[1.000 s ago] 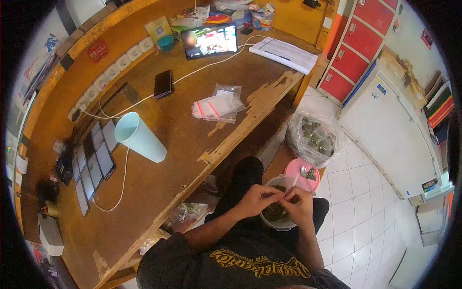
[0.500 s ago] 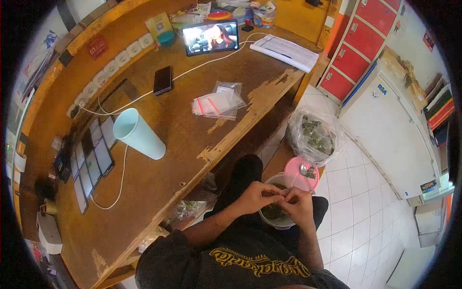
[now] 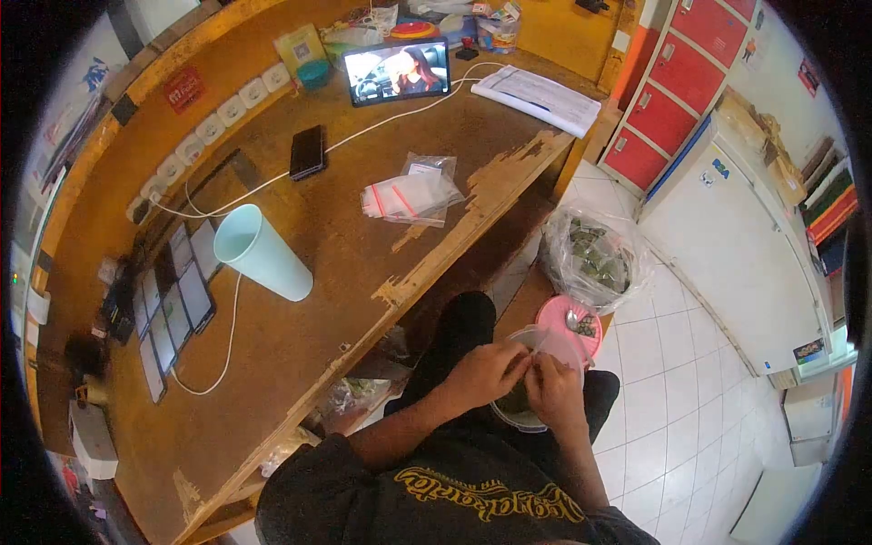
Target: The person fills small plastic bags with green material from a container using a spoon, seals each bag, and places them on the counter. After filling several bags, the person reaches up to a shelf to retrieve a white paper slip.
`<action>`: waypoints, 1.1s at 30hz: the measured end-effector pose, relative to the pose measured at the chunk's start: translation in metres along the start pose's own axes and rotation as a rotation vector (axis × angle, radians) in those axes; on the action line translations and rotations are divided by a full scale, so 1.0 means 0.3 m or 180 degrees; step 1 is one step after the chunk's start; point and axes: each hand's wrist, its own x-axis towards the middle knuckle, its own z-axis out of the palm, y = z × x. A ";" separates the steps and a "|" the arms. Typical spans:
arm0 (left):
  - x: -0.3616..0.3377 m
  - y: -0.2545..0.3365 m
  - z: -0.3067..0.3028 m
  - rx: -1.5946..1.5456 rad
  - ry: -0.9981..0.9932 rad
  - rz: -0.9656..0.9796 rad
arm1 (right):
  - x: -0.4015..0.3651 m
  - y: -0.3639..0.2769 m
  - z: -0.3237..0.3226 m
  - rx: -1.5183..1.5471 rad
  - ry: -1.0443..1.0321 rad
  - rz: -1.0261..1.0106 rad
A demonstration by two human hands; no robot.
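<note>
My left hand [image 3: 490, 374] and my right hand [image 3: 556, 392] meet over a clear plastic tub [image 3: 516, 423] between my legs. Fingers on both sides are pinched together, and whatever small thing lies between them is hidden. Dark green-brown stuff shows inside the tub below my hands. Just beyond the tub is a pink lid or plate [image 3: 551, 314] with a metal spoon [image 3: 574, 320] and a few small green pieces on it. A clear plastic bag [image 3: 636, 263] full of green leaves stands behind that.
On the wooden desk [image 3: 300, 336] to my left stand a light blue cup [image 3: 272, 263], a phone [image 3: 307, 152], small zip bags [image 3: 413, 195], several phones [image 3: 173, 318] in rows and a lit tablet [image 3: 398, 73]. A white freezer [image 3: 727, 236] stands at right.
My hands have turned slightly, with the knuckles facing up more and the fingertips lower over the tub. The picture on the tablet differs; objects on the desk stay put.
</note>
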 end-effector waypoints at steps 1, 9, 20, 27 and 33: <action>-0.003 -0.016 0.004 0.0001 0.0002 -0.0001 | 0.000 -0.006 0.000 0.0001 -0.0001 -0.0002; 0.016 -0.064 0.021 0.0418 0.0053 -0.0089 | -0.015 0.012 0.015 0.0001 0.0613 0.0400; 0.104 0.032 -0.049 0.0165 0.0638 0.1322 | -0.035 0.053 -0.017 0.1005 0.0895 0.0993; 0.059 -0.011 0.011 -0.1152 -0.0282 0.0292 | 0.001 -0.047 -0.096 0.1395 0.1020 0.0979; 0.072 -0.008 -0.009 -0.0504 -0.0025 0.1076 | 0.029 -0.066 -0.129 0.0657 0.0598 -0.0381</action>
